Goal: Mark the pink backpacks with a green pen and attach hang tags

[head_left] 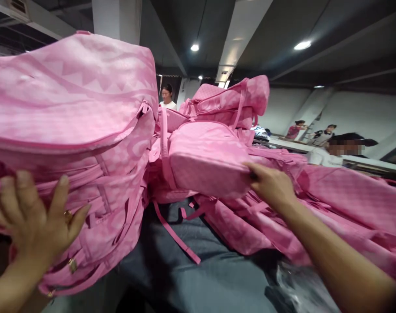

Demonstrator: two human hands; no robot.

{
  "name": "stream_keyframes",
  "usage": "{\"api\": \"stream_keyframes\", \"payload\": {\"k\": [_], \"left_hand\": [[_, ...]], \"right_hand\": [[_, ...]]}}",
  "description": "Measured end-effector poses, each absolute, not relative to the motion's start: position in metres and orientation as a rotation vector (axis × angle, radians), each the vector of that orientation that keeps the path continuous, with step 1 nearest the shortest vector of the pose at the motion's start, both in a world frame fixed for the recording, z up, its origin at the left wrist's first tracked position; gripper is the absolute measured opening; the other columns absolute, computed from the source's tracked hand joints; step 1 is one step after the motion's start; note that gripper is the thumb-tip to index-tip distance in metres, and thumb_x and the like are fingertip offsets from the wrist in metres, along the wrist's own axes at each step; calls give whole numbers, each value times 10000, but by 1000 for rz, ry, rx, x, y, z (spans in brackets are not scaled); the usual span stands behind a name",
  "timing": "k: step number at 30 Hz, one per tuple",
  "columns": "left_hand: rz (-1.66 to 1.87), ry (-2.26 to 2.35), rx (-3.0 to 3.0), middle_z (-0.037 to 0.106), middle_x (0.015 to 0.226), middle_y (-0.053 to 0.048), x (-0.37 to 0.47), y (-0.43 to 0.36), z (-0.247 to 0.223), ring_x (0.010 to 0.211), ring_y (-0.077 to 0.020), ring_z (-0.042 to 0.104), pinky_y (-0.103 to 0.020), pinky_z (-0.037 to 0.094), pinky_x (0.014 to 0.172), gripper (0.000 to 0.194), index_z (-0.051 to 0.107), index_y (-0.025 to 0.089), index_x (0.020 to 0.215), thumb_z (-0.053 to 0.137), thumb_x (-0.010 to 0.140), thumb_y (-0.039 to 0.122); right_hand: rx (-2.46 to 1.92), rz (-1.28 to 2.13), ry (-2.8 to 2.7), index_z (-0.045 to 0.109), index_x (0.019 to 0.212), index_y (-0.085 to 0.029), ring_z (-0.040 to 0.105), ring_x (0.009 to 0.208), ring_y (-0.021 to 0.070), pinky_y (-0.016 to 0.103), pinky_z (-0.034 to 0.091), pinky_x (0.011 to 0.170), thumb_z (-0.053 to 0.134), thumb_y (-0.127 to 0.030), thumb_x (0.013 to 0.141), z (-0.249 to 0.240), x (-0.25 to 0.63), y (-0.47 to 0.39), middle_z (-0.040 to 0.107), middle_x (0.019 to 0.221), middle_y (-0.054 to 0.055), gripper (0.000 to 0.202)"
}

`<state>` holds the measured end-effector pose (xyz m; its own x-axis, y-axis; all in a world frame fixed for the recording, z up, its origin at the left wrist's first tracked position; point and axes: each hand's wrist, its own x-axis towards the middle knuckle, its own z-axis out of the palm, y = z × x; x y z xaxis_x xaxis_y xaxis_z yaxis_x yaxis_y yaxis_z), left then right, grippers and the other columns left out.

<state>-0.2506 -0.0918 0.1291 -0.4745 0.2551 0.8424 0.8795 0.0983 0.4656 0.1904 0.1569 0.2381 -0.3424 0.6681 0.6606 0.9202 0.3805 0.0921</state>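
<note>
A tall stack of pink patterned backpacks (70, 100) fills the left side. Against its straps and side my left hand (38, 213) lies with its fingers spread. At the centre is another pink backpack (211, 161), its flat end facing me. My right hand (271, 182) has its fingers closed on the right corner of this backpack; the fingertips are partly hidden. A loose pink strap (175, 234) hangs below it onto the grey surface.
More pink bags (354, 200) are heaped on the right, others (230, 102) behind the centre. Clear plastic (298, 282) lies at the lower right on the grey table (198, 282). Several people are in the background, one in a dark cap (351, 140) at the right.
</note>
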Motion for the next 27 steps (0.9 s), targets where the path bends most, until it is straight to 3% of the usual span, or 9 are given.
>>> {"api": "stream_keyframes", "payload": {"k": [2, 3, 6, 11, 17, 21, 24, 27], "left_hand": [[-1093, -1681, -1197, -37, 1612, 216, -252, -95, 135, 1517, -315, 37, -520, 5, 1185, 894, 234, 556, 1466, 629, 665, 539], [-1001, -1626, -1217, -54, 1626, 169, -253, -95, 136, 1520, -304, 40, -531, 14, 1192, 890, 192, 505, 1500, 607, 712, 529], [-936, -1603, -1223, -44, 1649, 35, -256, -89, 133, 1523, -304, 11, -564, 18, 1197, 860, 259, 349, 1533, 609, 765, 515], [-851, -1695, -1235, -43, 1657, -42, -252, -86, 142, 1521, -266, -55, -535, -8, 1205, 759, 275, 235, 1532, 524, 881, 537], [-812, -1752, -1401, -118, 1644, -113, -240, -144, 145, 1514, -287, -102, -509, -29, 1211, 866, 154, 173, 1561, 416, 897, 664], [-1290, -1888, -991, -73, 1618, -246, -226, -193, 56, 1515, -307, -89, -483, 2, 1222, 1025, -11, 32, 1551, 277, 885, 757], [-1654, -2342, -790, -195, 1567, -317, -214, -186, -22, 1479, -376, -190, -565, -14, 1199, 1185, -146, -11, 1517, 354, 815, 802], [-1748, -2508, -722, -231, 1548, -333, -208, -147, -56, 1462, -406, -220, -617, 0, 1183, 1194, -114, -20, 1519, 452, 797, 744]], "right_hand": [[-1311, -677, -2193, 707, 1189, -170, 715, 897, 306, 384, 549, 709, 486, -134, 774, 198, 225, 86, 750, 1064, 136, 472], [-1222, -698, -2238, 712, 1179, -186, 710, 970, 290, 374, 571, 767, 462, -114, 772, 171, 238, 49, 734, 1131, 115, 484], [-1128, -714, -2347, 684, 1224, -276, 693, 1069, 228, 337, 571, 916, 413, -19, 682, 77, 264, -50, 695, 1234, 25, 658], [-1224, -512, -2497, 704, 1185, -284, 719, 1003, 174, 234, 592, 845, 397, 21, 598, -39, 302, -134, 730, 1159, -11, 729], [-1258, -481, -2389, 729, 1122, -191, 743, 911, 204, 268, 620, 760, 398, -28, 671, -50, 313, -145, 751, 1090, 57, 583], [-1209, -480, -2395, 735, 1095, -159, 754, 817, 193, 236, 614, 657, 393, -35, 679, -42, 303, -136, 761, 1046, 67, 553], [-1178, -476, -2419, 735, 1090, -175, 754, 808, 178, 209, 602, 628, 385, -42, 697, -44, 303, -131, 765, 1030, 50, 542], [-1204, -449, -2412, 726, 1111, -203, 752, 844, 173, 210, 605, 667, 374, -35, 696, -49, 307, -130, 760, 1056, 38, 570]]}}
